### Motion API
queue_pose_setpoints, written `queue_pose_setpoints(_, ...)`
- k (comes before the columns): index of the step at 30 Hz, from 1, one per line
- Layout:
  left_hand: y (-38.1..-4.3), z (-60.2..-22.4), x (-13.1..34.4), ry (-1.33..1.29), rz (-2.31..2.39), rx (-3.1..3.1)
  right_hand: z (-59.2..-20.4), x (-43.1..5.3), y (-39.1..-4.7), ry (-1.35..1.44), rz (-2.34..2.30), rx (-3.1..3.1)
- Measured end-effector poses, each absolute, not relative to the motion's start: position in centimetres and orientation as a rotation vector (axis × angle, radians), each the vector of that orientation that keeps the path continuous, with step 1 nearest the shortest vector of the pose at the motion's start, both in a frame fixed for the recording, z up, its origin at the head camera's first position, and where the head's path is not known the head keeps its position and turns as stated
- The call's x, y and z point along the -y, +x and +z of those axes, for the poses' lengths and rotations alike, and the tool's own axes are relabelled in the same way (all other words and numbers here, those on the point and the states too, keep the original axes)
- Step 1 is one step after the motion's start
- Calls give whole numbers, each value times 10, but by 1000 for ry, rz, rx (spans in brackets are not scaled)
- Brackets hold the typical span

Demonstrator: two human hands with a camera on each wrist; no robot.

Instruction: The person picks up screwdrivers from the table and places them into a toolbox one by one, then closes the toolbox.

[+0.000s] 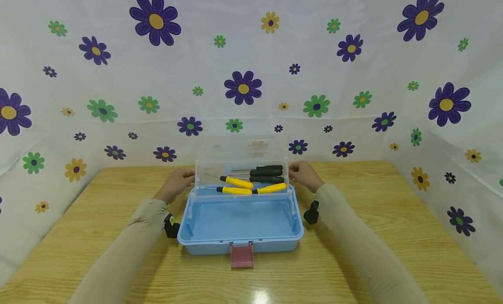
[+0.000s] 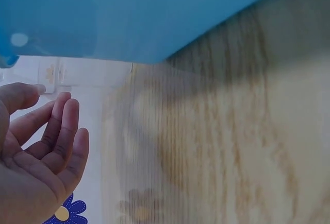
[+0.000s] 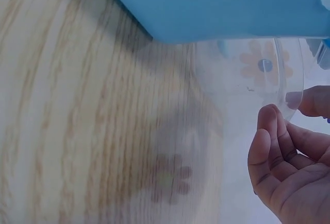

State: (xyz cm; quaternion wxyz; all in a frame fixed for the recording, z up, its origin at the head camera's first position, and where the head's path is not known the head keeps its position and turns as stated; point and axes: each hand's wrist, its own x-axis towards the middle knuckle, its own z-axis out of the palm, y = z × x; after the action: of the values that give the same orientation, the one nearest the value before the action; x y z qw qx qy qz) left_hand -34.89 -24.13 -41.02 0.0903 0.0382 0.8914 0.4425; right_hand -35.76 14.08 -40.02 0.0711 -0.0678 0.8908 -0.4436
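Observation:
A light blue toolbox (image 1: 242,247) stands with its clear lid (image 1: 235,149) raised at the back. A clear tray (image 1: 198,179) sits over the rear of the box. In it lie several screwdrivers, some with yellow handles (image 1: 235,190) and some with black handles (image 1: 267,179). At the left rear corner, my left hand (image 2: 44,147) has its fingers loosely bent and thumb tip right at the lid's edge. On the opposite side, my right hand (image 3: 294,157) pinches the edge of the lid between thumb and fingers.
A pink latch (image 1: 242,256) hangs down at the front of the box. The toolbox stands on a wooden table (image 1: 353,247). Behind and beside the table hangs a white sheet (image 1: 243,55) with printed flowers. Black wrist cameras (image 1: 311,213) sit close beside the box.

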Motion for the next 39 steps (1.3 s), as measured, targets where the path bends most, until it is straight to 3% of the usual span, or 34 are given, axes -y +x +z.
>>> queue_pose_setpoints(39,-341,-408,236,87,1494,-2768,-397,-140,-354,-173,-1462,-2822)
